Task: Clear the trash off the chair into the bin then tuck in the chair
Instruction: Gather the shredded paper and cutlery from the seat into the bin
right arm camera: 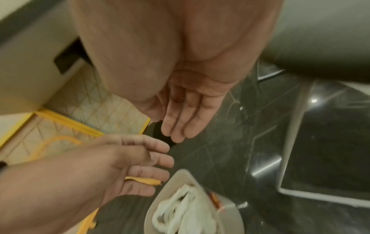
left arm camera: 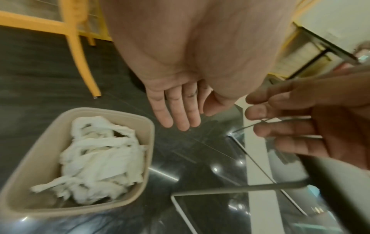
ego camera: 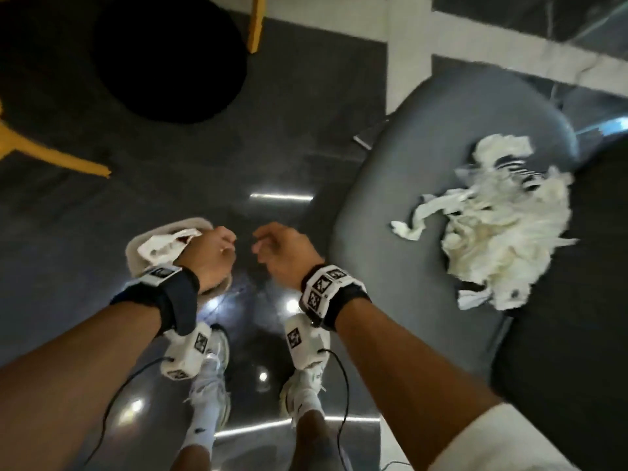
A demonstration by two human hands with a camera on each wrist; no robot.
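The room is dim and warm-toned. Ceiling lights glare as small bright spots and streaks on the glossy dark floor (ego camera: 272, 158). Motion blur softens the whole head view, worst over the shredded paper (ego camera: 503, 229) at the right. Both wrist views bend strongly at their edges, and the palms nearest those lenses are out of focus.

Left hand (ego camera: 207, 256) and right hand (ego camera: 285, 254) side by side, both empty, fingers seemingly relaxed.
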